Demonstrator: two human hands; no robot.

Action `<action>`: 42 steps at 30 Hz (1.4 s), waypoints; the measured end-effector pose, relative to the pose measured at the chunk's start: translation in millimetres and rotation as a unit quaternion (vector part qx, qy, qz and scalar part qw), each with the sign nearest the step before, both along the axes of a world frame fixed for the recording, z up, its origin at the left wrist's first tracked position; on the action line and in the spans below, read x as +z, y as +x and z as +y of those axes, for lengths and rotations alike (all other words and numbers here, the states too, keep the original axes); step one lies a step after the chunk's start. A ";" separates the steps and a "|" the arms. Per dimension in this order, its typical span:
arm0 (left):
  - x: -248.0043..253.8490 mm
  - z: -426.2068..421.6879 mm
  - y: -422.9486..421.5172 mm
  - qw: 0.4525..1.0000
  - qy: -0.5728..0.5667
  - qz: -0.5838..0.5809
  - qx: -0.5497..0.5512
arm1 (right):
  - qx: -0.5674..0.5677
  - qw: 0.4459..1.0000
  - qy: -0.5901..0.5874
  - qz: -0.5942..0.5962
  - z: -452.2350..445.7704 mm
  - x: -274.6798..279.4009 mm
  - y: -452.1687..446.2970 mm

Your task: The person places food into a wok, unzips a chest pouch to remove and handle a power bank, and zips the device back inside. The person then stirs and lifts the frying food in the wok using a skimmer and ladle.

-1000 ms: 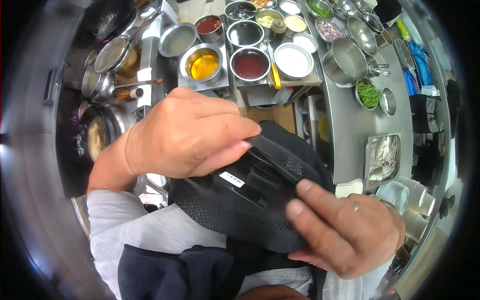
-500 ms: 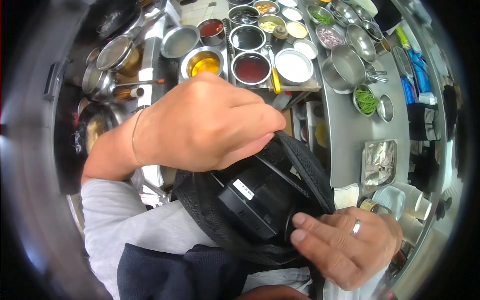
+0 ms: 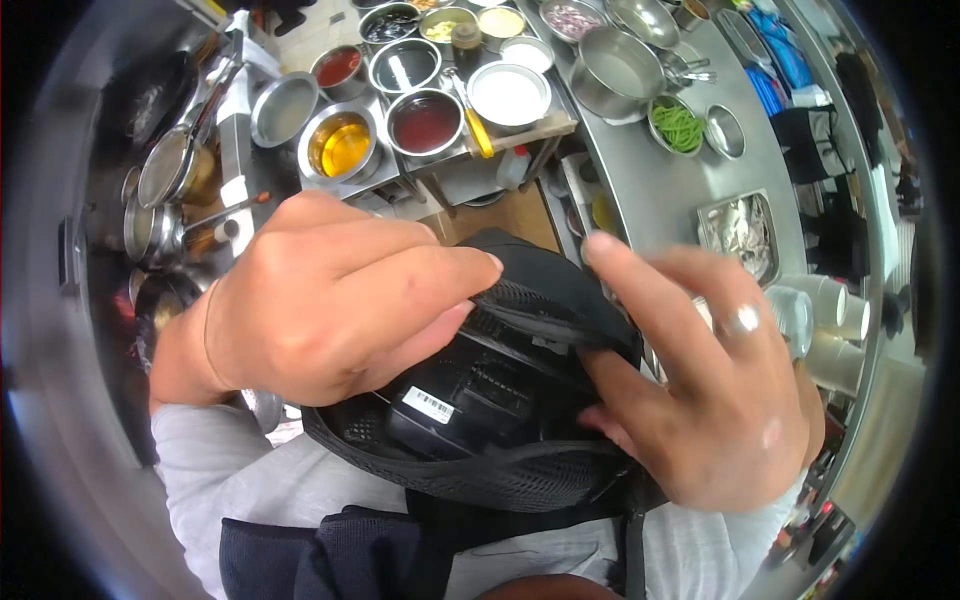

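Left grip (image 3: 330,290): thumb and fingers pinching upper rim of black mesh bag (image 3: 490,480), bag just below grip. Right grip (image 3: 720,400): fingers spread, blurred, at bag's right side; whether touching, can't tell. Black device (image 3: 480,400) with white barcode label (image 3: 427,404) inside open bag, between grips. Beyond right grip, on steel tabletop (image 3: 640,175): green beans (image 3: 678,126) in bowl, metal tray (image 3: 707,218). Yellow-handled tool (image 3: 479,133) ahead of both grips.

On my feed I see light grey sleeves (image 3: 225,450), a thin wristband (image 3: 207,325) at nine o'clock and a silvery ring (image 3: 746,319) at three.
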State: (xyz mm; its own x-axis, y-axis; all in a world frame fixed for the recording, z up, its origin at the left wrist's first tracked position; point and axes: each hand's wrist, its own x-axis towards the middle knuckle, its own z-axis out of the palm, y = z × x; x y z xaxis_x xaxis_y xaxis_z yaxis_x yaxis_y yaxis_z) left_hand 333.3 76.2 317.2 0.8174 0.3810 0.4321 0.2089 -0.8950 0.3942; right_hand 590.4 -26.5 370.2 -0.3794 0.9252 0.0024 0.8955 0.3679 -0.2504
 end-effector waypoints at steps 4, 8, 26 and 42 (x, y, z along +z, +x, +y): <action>-4.4 5.7 6.1 0.999 -0.036 0.008 -0.022 | 0.163 0.986 -0.017 0.027 13.0 -19.3 9.7; -8.8 7.6 7.2 0.998 -0.044 0.023 -0.032 | 0.184 0.972 -0.125 -0.075 14.1 -24.0 6.9; -24.8 12.8 0.4 0.996 -0.083 0.021 -0.025 | 0.174 0.966 -0.189 0.012 31.0 -38.8 4.3; -14.7 18.3 -4.7 0.952 -0.237 -0.020 -0.192 | 0.087 0.975 -0.150 0.142 36.5 -31.5 24.8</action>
State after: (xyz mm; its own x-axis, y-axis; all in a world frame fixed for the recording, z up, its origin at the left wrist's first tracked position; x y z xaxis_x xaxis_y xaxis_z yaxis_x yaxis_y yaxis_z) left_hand 328.6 94.6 302.5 0.9220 0.2183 0.3197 -0.1214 -0.6212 0.7742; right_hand 615.2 10.0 338.6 -0.5539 0.8222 -0.1310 0.7055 0.3798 -0.5984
